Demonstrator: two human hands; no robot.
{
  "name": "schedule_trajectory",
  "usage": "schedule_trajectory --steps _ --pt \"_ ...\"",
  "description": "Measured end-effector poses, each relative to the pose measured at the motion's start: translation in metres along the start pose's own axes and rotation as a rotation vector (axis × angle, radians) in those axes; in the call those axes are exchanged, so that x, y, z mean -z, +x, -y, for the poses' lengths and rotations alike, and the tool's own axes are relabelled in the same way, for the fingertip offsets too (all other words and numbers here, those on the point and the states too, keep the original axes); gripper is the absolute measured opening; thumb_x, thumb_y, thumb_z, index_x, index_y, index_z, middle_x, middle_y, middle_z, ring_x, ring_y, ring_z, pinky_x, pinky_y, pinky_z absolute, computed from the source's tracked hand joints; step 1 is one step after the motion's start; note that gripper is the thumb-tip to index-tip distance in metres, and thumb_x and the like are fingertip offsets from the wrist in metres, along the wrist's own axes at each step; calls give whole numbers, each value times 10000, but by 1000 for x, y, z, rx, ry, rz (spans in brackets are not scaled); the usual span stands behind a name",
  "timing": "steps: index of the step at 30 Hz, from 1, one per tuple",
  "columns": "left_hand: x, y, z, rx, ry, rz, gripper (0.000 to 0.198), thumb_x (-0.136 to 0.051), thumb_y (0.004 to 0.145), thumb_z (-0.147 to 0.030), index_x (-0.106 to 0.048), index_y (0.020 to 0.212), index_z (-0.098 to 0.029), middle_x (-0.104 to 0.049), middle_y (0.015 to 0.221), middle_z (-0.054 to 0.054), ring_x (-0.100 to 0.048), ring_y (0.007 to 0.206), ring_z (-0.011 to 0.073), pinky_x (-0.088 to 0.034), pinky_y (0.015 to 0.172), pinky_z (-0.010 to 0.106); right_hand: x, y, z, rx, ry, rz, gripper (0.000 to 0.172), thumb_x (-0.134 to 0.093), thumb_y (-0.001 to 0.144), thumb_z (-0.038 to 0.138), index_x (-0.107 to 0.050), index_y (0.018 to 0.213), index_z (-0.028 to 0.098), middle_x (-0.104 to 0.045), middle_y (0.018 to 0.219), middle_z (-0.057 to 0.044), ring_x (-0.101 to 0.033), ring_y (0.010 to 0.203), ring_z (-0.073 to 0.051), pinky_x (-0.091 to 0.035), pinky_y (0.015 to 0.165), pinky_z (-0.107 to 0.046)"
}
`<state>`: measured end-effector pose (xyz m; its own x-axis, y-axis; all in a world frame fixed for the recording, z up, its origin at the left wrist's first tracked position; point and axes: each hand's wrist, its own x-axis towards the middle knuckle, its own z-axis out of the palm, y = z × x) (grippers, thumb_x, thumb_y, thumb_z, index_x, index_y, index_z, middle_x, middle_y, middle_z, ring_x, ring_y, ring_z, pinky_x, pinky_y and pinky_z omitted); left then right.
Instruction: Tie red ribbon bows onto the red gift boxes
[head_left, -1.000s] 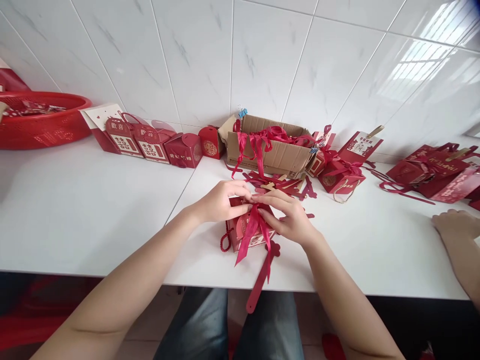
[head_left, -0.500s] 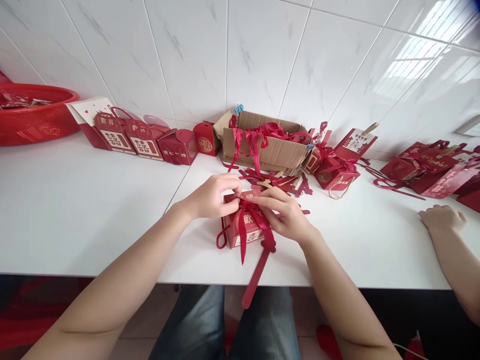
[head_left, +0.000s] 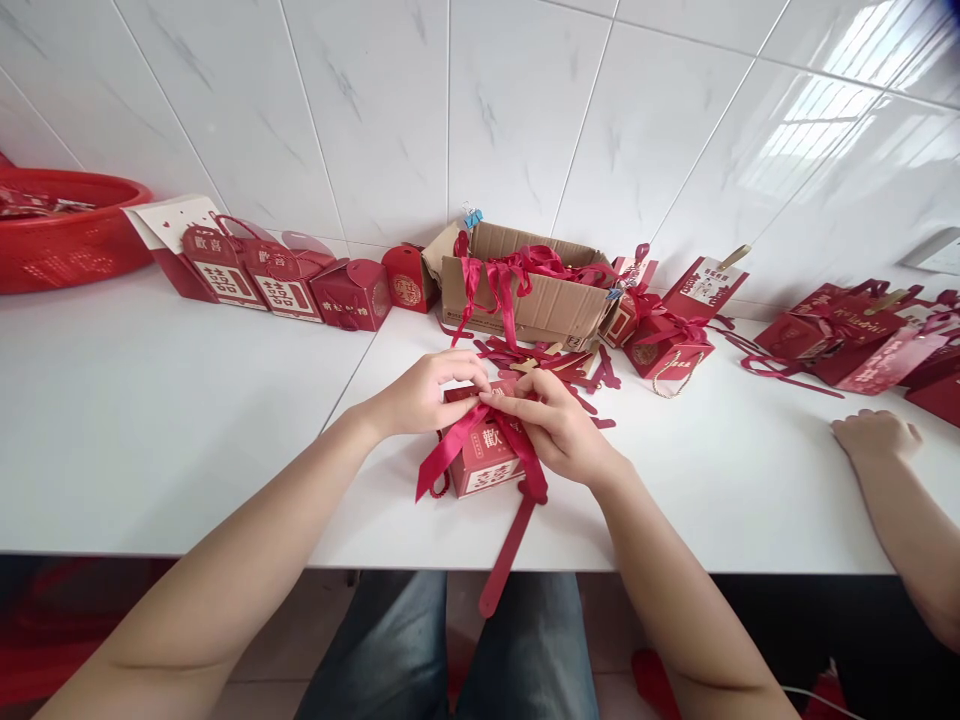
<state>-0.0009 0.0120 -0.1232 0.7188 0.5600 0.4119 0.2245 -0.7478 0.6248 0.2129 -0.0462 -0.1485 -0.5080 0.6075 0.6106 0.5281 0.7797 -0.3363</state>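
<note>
A small red gift box (head_left: pixel 480 455) with white and gold lettering sits near the table's front edge. Over its top runs a red ribbon (head_left: pixel 444 455), whose two tails hang down the front face. My left hand (head_left: pixel 427 395) pinches the ribbon at the top of the box from the left. From the right, my right hand (head_left: pixel 566 425) pinches it at the same spot, the fingertips of both hands nearly meeting. Their fingers hide the ribbon's crossing. A dark red flat strip (head_left: pixel 510 555) lies by the box and juts over the table edge.
Behind the box are loose red strips (head_left: pixel 562 365) and a cardboard box (head_left: pixel 525 300) of ribbons. Finished-looking red boxes (head_left: pixel 285 280) line the wall, with more boxes (head_left: pixel 832 335) at right. A red basket (head_left: pixel 75 235) stands far left. Another person's hand (head_left: pixel 874 437) rests at right.
The left ribbon tail has swung from the box's front out to the left. My hands stay at the top of the box, fingertips now closer together.
</note>
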Motion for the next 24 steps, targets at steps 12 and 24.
schedule_trajectory --steps 12,24 --pt "-4 0 -2 13 1 -15 114 -536 836 -170 -640 790 -173 -642 862 33 -591 822 151 -491 771 276 0 1 2 8 -38 1 414 -410 923 151 -602 1270 269 -514 858 -56 -501 809 -180 -489 736 -361" --pt "-3 1 5 63 -66 -10 96 -635 833 -262 -691 833 -184 -679 892 34 -621 819 145 -501 784 268 0 4 3 69 61 -9 339 -441 898 91 -694 1068 239 -636 903 -63 -590 823 -169 -499 727 -335"
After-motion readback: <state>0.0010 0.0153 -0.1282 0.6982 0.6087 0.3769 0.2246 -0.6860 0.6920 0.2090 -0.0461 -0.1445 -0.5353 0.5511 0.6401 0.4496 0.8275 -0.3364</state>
